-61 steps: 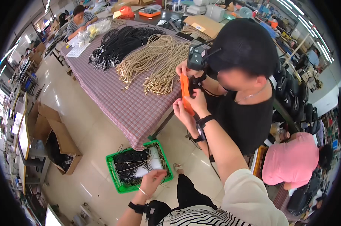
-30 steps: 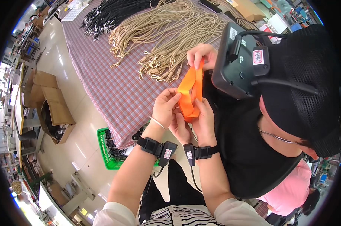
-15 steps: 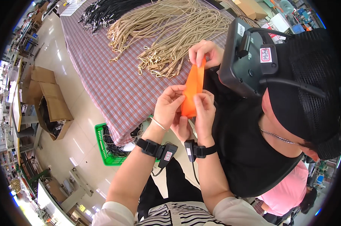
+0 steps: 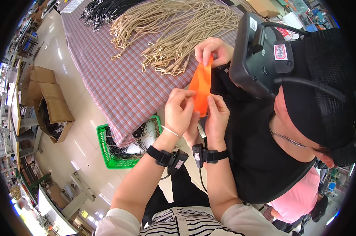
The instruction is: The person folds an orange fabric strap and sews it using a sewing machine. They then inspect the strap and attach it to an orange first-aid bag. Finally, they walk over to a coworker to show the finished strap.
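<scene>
A bright orange strip, perhaps fabric (image 4: 202, 84), is stretched upright between my hands and a co-worker's hands. Fingertips of my left hand (image 4: 179, 111) pinch its left edge, the palm turned partly down. On the opposite edge my right hand (image 4: 218, 118) is closed, thumb and fingers at the lower right of the strip. The co-worker's upper hand (image 4: 214, 51) grips the strip's top end. Their other hand (image 4: 192, 131) is below, partly hidden behind my left hand. Dark wrist straps with small boxes sit on both my forearms.
A checked-cloth table (image 4: 103, 78) carries bundles of tan cords with metal clips (image 4: 166, 59) and black cords (image 4: 103, 13). Under its corner stands a green basket (image 4: 121, 162) of cords. The co-worker with a headset (image 4: 260, 59) is close on the right. An open cardboard box (image 4: 54, 102) is at left.
My left hand has turned and shifted slightly, its fingers now more curled at the strip's edge. My right hand has slid a little right. The orange strip has tilted and looks flatter.
</scene>
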{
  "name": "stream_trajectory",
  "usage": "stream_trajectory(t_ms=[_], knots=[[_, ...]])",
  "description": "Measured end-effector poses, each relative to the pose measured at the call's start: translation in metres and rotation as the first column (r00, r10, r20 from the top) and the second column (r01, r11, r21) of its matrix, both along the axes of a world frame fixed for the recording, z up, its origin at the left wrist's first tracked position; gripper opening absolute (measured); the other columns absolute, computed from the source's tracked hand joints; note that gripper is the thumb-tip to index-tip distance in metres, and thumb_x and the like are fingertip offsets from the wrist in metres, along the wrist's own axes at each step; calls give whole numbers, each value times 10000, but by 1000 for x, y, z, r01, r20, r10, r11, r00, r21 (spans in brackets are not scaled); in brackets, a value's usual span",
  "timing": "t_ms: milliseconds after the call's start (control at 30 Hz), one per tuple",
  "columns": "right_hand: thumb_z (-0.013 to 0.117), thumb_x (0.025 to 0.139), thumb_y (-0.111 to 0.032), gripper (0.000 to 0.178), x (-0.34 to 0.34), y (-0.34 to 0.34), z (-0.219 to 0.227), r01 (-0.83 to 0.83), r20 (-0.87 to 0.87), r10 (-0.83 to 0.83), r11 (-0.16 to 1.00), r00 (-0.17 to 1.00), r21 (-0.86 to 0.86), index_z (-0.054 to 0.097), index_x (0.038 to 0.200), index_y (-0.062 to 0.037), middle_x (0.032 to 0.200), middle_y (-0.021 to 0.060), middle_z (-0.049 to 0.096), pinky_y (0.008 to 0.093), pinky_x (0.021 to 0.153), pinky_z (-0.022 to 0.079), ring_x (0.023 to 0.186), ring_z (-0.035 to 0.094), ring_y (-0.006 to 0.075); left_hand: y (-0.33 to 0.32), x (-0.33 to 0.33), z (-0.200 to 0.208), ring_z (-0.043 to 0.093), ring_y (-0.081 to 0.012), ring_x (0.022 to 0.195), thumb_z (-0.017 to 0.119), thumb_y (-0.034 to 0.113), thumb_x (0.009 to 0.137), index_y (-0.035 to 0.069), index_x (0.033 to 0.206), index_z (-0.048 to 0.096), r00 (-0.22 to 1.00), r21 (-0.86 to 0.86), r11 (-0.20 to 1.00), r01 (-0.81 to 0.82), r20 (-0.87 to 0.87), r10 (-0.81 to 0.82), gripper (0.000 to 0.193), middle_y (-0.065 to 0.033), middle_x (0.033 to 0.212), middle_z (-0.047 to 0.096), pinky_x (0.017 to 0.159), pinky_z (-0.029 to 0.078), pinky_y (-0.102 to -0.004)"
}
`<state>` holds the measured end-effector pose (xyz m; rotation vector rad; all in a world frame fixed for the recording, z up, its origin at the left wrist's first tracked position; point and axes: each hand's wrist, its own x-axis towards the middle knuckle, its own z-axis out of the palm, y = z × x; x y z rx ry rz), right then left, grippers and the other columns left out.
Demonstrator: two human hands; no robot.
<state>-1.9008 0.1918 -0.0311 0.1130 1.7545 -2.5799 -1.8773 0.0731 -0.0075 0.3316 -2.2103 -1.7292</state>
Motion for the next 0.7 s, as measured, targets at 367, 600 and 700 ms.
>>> stream_trajectory(t_ms=[367,600,700], knots=[[583,914,-70,134,3,-5,8,-51,69,52,999,996,-18,644,949,43,881,5,612,207,786,413,831,528,62,-11,1,-8,603,-90,747,572,79,895,-26,1037,609,942,553,828,92,221,-253,180,-51,852,648,637,502,-211],[583,908,-47,124,8,-3,10,-53,36,51,996,998,73,635,969,47,885,8,610,212,762,428,815,533,60,-9,10,-7,606,-97,784,536,67,914,-23,1115,572,939,694,717,60,204,-276,223,-57,922,639,668,512,-217],[589,901,-42,99,10,-11,16,4,19,-6,993,1000,118,623,936,45,849,4,596,220,719,442,772,531,66,-7,14,-15,610,-98,777,561,73,896,-33,1094,581,957,667,742,71,165,-239,225,-69,918,651,640,507,-221]])
